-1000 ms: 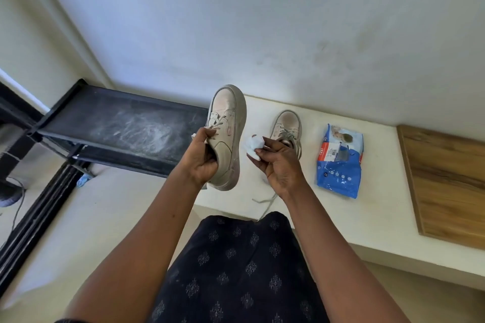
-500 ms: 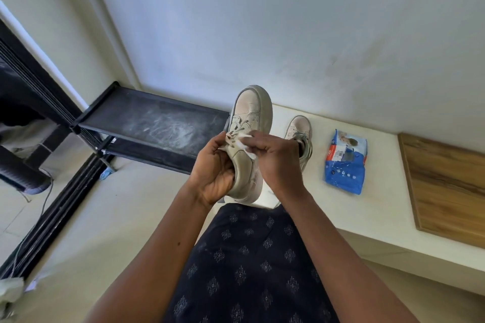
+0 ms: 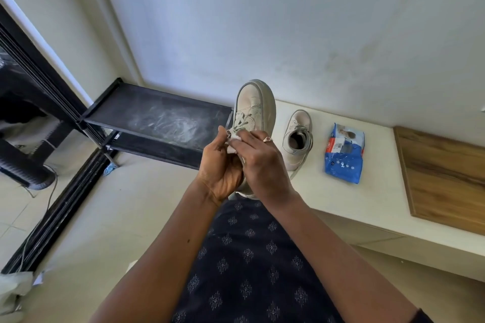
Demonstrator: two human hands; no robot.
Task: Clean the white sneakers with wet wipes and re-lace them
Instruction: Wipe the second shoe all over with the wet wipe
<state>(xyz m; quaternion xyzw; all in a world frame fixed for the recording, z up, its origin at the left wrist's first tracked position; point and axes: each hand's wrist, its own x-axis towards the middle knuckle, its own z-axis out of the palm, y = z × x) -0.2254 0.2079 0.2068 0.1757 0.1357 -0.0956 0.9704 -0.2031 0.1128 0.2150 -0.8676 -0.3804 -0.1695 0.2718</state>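
I hold one white sneaker (image 3: pixel 256 109) up in front of me, toe pointing away, laces still in it. My left hand (image 3: pixel 219 165) grips it from the left around the heel and side. My right hand (image 3: pixel 258 162) presses a white wet wipe (image 3: pixel 234 143) against the lace area, fingers curled over the wipe. The rear half of the shoe is hidden behind both hands. The second white sneaker (image 3: pixel 298 139) stands on the white bench (image 3: pixel 341 204), its opening facing me and a lace hanging over the bench edge.
A blue pack of wet wipes (image 3: pixel 344 152) lies on the bench right of the second sneaker. A wooden board (image 3: pixel 446 181) covers the bench's right end. A black metal shoe rack (image 3: pixel 157 123) stands to the left. Cables and a crumpled white bag lie on the floor at left.
My right hand brought the wipe from beside the shoe onto its lace area and now covers it. The view has shifted right and down a little.
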